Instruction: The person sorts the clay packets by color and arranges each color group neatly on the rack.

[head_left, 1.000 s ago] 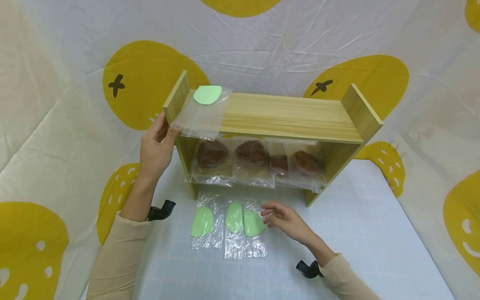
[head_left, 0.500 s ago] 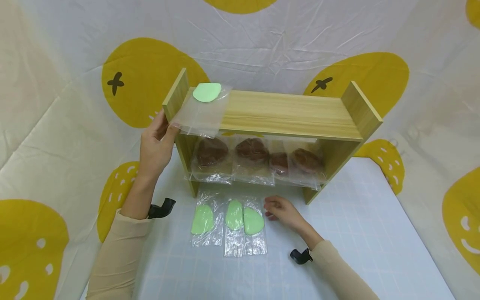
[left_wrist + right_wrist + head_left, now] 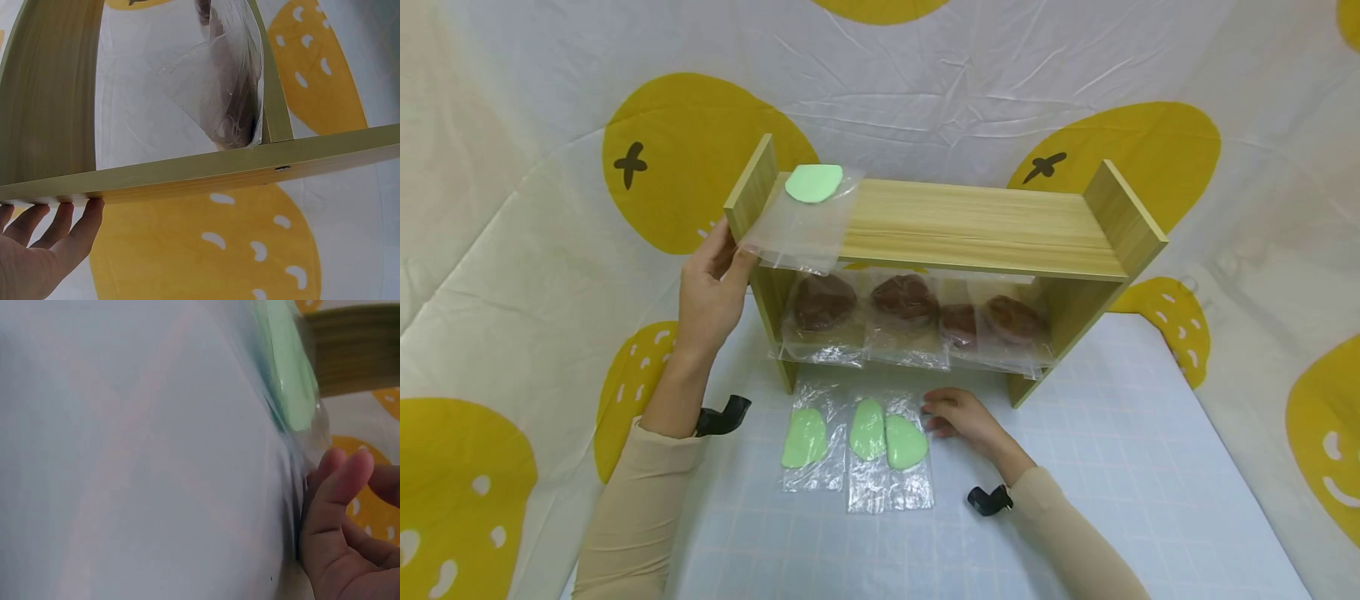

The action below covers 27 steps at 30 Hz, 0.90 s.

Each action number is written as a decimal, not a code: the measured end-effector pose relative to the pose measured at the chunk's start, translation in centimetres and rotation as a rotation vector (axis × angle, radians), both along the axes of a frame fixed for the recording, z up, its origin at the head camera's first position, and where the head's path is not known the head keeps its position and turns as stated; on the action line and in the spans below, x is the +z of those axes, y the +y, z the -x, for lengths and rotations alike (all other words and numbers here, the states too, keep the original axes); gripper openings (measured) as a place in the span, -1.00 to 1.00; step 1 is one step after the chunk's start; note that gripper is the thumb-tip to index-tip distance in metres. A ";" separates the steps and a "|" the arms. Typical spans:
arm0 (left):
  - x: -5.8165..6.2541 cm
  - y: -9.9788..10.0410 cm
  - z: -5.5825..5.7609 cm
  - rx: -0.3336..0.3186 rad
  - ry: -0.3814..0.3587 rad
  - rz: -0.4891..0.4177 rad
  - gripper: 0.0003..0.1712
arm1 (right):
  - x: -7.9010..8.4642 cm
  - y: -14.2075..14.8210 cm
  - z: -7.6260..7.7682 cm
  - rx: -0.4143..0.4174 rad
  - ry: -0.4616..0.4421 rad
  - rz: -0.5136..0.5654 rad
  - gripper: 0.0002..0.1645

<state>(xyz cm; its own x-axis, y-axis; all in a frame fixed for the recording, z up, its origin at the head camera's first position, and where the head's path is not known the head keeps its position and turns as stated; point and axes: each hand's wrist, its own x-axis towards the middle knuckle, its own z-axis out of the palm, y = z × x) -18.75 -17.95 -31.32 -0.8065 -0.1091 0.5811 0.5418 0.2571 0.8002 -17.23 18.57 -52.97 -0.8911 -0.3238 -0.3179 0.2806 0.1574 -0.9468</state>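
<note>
My left hand (image 3: 709,292) is at the outer left side of a wooden shelf (image 3: 970,225). In the left wrist view its fingertips (image 3: 94,205) touch the side panel. Beside the thumb, on the shelf's top board, lies a clear plastic bag (image 3: 801,237) with a flat pale green piece (image 3: 814,183) at its far end; its near edge overhangs the front. My right hand (image 3: 962,414) is low over the table with loosely bent fingers, right at the edge of the rightmost of several bags, which hold rounded green pieces (image 3: 907,442).
On the shelf's lower board, several clear bags with dark reddish-brown lumps (image 3: 905,301) line up, their edges hanging forward. Another bagged green piece (image 3: 806,437) lies on the pale blue table (image 3: 1120,467) at left. A white cloth with yellow shapes (image 3: 715,158) surrounds the table.
My right hand has shifted slightly up, its wrist and forearm swinging left, and it stays beside the rightmost table bag. The left hand and the bag on top have kept their places.
</note>
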 end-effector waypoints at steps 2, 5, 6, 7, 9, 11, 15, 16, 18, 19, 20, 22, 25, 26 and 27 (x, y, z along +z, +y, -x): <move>0.0 0.0 0.0 -0.001 0.003 0.000 -0.44 | 0.0 -0.1 0.1 -0.005 -0.029 0.006 -0.53; 0.0 0.0 0.1 0.000 0.004 0.001 -0.43 | 0.0 -0.4 0.2 -0.006 -0.055 0.022 -0.55; 0.0 0.0 0.1 -0.001 0.003 0.001 -0.43 | 0.0 -0.5 0.2 -0.002 -0.059 0.029 -0.56; -0.1 0.0 0.1 -0.002 0.001 0.000 -0.43 | 0.0 -0.6 0.3 0.001 -0.063 0.034 -0.56; -0.1 -0.1 0.2 0.001 -0.005 0.000 -0.42 | 0.0 -0.8 0.3 0.012 -0.066 0.037 -0.56; -0.1 -0.1 0.2 0.007 -0.012 0.002 -0.42 | 0.0 -0.9 0.4 0.022 -0.060 0.037 -0.55; 0.1 0.1 0.0 0.019 -0.021 0.010 -0.42 | 0.1 -1.1 0.3 0.053 -0.006 0.000 -0.50; 0.4 0.3 -0.3 0.020 -0.023 0.011 -0.43 | 0.1 -1.1 0.2 0.069 0.016 -0.015 -0.49; 0.9 0.6 -0.8 0.022 -0.028 0.014 -0.43 | 0.2 -1.2 0.0 0.102 0.048 -0.032 -0.46; 1.2 0.7 -1.1 0.022 -0.031 0.014 -0.44 | 0.3 -1.1 -0.1 0.119 0.059 -0.032 -0.45; 1.4 0.8 -1.3 0.022 -0.033 0.014 -0.44 | 0.4 -1.1 -0.2 0.137 0.058 -0.022 -0.43; 1.6 0.9 -1.5 0.021 -0.037 0.011 -0.43 | 0.6 -1.1 -0.5 0.173 0.036 0.015 -0.38; 1.0 0.6 -0.9 0.021 -0.035 0.011 -0.43 | 0.8 -1.1 -0.9 0.211 -0.028 0.070 -0.27; 0.7 0.5 -0.6 0.021 -0.034 0.010 -0.42 | 0.9 -1.1 -1.1 0.225 -0.045 0.081 -0.23; 0.5 0.3 -0.3 0.019 -0.033 0.008 -0.42 | 0.9 -1.1 -1.2 0.236 -0.059 0.084 -0.19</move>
<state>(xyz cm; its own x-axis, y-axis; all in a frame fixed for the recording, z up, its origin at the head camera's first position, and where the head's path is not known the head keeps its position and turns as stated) -18.44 -17.63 -30.85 -0.8231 -0.1202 0.5550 0.5099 0.2739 0.8155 -16.00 17.47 -52.03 -0.7682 -0.5482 -0.3307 0.3009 0.1467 -0.9423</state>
